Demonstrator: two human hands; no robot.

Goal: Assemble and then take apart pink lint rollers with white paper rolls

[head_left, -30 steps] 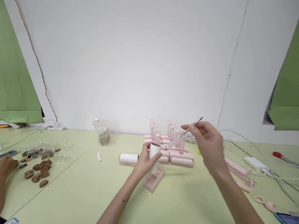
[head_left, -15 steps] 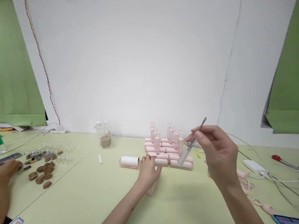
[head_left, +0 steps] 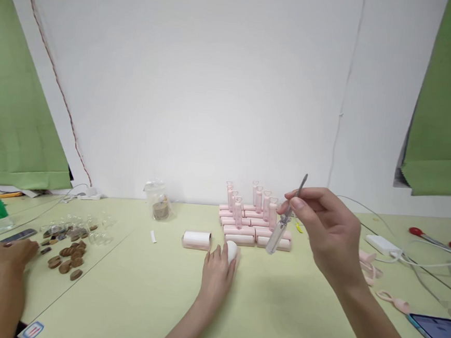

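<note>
My right hand (head_left: 327, 234) is raised at the right and pinches a screwdriver (head_left: 278, 235) by its metal shaft. The tip points up and the clear handle hangs down. My left hand (head_left: 217, 270) curls round a white-ended lint roller (head_left: 231, 250) low over the table; most of it is hidden by the fingers. Another lint roller (head_left: 197, 240), a white roll in a pinkish cover, lies left of that hand. Behind it, several pink lint rollers (head_left: 239, 236) lie in two columns, with pink handles (head_left: 272, 214) upright on or beside them.
At left, another person's hands (head_left: 13, 256) work near brown discs (head_left: 71, 253) and clear pieces. A clear bag (head_left: 159, 205) stands by the wall. On the right are a pink loop handle (head_left: 394, 301), a phone (head_left: 436, 336), a white adapter (head_left: 383, 245), cables and red-handled scissors (head_left: 419, 233).
My left hand has drawn nearer and slightly down, away from the rows, and the white roller end now shows beside its fingers. My right hand with the screwdriver has barely moved.
</note>
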